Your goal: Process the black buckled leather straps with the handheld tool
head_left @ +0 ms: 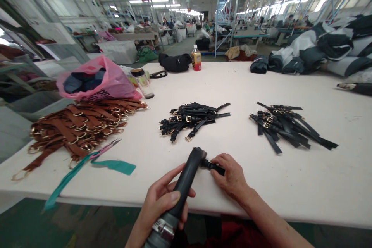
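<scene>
My left hand (165,199) is wrapped round a black hose nozzle (187,180), fixed by a metal clamp to a grey hose (161,234). The nozzle tilts up and away from me. My right hand (231,174) pinches a short black strap (213,166), its far end close against the nozzle's mouth; whether they touch I cannot tell. Beyond my hands lies a pile of black buckled straps (192,118) with gold buckles. Farther right is a second pile of black straps (286,124), fanned out towards me.
At left are brown straps with gold rings (84,124), scissors (107,149) with teal ribbon (116,166), and a pink bag (110,81). A jar (142,83), a drink bottle (196,58) and a black bundle (174,62) stand far back. Dark rolls (308,60) line the right rear.
</scene>
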A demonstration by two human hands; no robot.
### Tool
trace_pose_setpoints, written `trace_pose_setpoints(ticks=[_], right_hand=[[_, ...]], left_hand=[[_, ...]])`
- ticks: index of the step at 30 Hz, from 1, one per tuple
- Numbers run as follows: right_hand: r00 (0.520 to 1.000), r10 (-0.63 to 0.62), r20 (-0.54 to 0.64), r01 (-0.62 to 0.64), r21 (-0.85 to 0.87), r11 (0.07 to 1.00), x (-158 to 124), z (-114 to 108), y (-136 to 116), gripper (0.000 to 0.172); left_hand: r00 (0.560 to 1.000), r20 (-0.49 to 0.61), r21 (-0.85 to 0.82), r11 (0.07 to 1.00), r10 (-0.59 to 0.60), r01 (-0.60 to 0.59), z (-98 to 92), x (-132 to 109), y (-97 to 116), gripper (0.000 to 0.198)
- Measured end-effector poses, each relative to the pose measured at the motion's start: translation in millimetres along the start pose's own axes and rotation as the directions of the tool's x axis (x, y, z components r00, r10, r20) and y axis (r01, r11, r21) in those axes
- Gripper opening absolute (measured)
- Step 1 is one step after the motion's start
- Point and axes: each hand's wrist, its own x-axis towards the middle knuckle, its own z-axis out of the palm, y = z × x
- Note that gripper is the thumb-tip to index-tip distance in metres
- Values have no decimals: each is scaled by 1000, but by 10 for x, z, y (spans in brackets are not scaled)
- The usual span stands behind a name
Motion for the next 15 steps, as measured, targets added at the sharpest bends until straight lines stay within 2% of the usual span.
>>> trace_pose_setpoints(ticks=[7,15], right_hand=[[998,-31,46,34,-73,997,4,17,-39,29],[997,12,71,-8,-58,998,19,13,-26,29]], left_hand=[[1000,22,14,1000,-21,21,-9,106,128,63],[998,27,41,997,-65,64,-17,109,175,60]])
